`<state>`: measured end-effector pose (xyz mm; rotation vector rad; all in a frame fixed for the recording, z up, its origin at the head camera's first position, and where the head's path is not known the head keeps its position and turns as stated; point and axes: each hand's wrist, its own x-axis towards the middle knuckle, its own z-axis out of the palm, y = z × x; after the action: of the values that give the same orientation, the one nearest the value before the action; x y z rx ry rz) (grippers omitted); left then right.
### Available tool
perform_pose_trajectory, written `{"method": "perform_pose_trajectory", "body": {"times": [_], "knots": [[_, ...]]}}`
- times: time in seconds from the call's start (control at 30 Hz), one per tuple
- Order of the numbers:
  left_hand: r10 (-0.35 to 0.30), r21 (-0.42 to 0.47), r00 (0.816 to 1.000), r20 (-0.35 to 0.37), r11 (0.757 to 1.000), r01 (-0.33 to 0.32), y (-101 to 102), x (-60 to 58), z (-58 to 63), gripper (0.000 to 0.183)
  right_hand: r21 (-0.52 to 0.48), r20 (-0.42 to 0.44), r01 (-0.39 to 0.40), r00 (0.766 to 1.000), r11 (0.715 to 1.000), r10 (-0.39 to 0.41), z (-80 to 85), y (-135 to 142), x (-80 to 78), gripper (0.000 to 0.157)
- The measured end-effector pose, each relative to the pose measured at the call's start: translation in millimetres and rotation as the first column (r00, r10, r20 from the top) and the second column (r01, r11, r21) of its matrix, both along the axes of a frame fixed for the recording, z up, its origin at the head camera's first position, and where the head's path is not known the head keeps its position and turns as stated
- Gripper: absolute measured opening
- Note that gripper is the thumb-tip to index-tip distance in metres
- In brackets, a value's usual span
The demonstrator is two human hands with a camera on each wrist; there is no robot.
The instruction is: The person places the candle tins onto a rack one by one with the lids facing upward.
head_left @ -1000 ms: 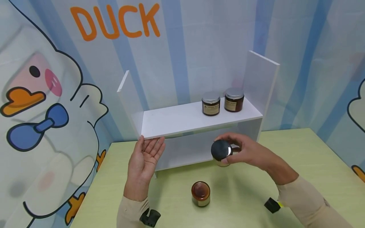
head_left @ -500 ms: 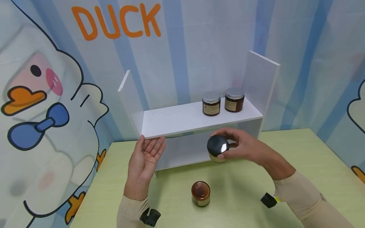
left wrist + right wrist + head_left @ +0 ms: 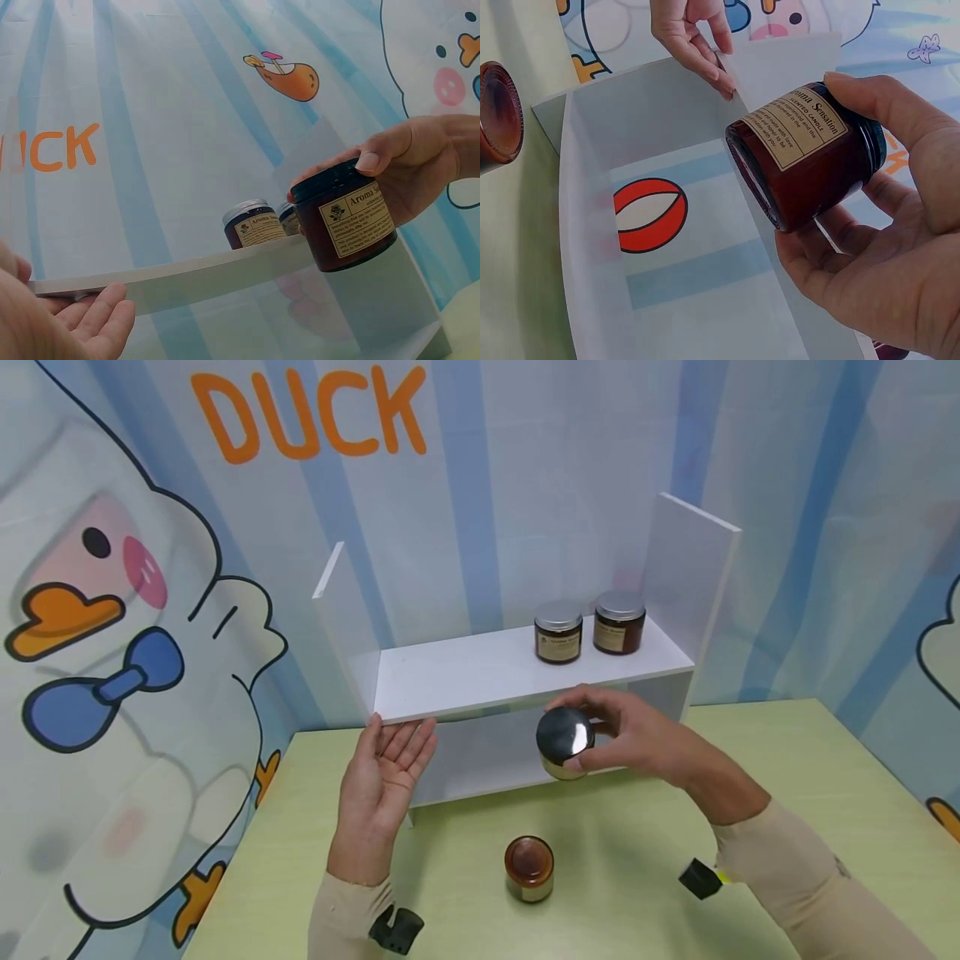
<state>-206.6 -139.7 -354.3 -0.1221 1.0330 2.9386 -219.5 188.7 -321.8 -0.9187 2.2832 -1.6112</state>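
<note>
In the head view my right hand (image 3: 630,735) grips a scented candle jar (image 3: 564,739) by its black lid, held up in front of the white shelf (image 3: 457,681). The left wrist view shows this jar's amber glass and tan label, with thumb and fingers around the lid. My left hand (image 3: 386,781) lies palm up with straight fingers, its fingertips at the underside of the shelf board's front left corner. Two silver-lidded candle jars, one left (image 3: 558,633) and one right (image 3: 618,623), stand on the board's right half. An amber jar (image 3: 528,868) sits on the table in front.
The shelf's left side panel (image 3: 347,627) and right side panel (image 3: 690,577) rise above the board. A lower white panel (image 3: 480,756) spans beneath it. The light green table (image 3: 757,777) carries the shelf, and a printed duck curtain (image 3: 495,485) hangs behind.
My right hand has carried the black-lidded candle jar slightly left and up toward the shelf board. My left hand has kept its place at the board's corner.
</note>
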Motion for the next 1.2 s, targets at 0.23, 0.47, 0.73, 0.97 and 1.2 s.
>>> {"method": "perform_pose_trajectory", "body": {"times": [0.23, 0.47, 0.73, 0.97, 1.2], "knots": [[-0.002, 0.005, 1.0, 0.004, 1.0, 0.002, -0.4, 0.0, -0.5, 0.047, 0.001, -0.013, -0.011, 1.0, 1.0, 0.011, 4.9, -2.8, -3.0, 0.053], [0.002, 0.001, 1.0, 0.005, 1.0, -0.002, -0.2, 0.1, -1.1, 0.047, 0.005, -0.025, -0.004, 1.0, 1.0, 0.004, 10.4, -5.3, -7.2, 0.054], [0.002, 0.009, 1.0, 0.004, 1.0, -0.002, -0.1, -0.4, -1.4, 0.046, 0.019, -0.063, -0.005, 0.998, 1.0, 0.006, 19.7, -10.1, -13.7, 0.049], [-0.001, 0.008, 1.0, 0.002, 1.0, 0.001, -0.3, -0.4, -1.7, 0.046, 0.025, -0.014, 0.005, 1.0, 1.0, -0.004, 30.9, -15.1, -16.9, 0.051], [0.002, 0.006, 1.0, -0.001, 1.0, -0.002, -0.2, -0.1, -1.7, 0.046, 0.055, -0.011, 0.017, 1.0, 0.998, -0.016, 40.5, -19.4, -22.3, 0.051]]}}
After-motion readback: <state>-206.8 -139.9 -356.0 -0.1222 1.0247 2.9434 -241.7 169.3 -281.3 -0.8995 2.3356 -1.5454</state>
